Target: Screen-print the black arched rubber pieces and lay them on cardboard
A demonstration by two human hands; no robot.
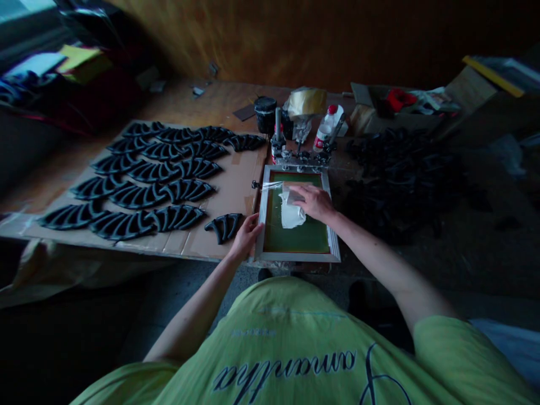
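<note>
- A person's right hand (316, 203) worked at a white patch (293, 216) on a screen's green mesh (276, 239); whether its fingers clamped on anything could not be made out.
- The left hand (246, 236) touched the left edge of the screen's metal frame (295, 257), its grip unclear.
- The screen lay near the table's front edge, beside black curved pieces (122, 229) on cardboard (239, 180).

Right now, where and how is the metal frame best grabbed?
I'd grip the frame at the middle of its near edge, coming from your side: that edge looks straight and bare and faces you, while the clamps sit at its far end.
</note>
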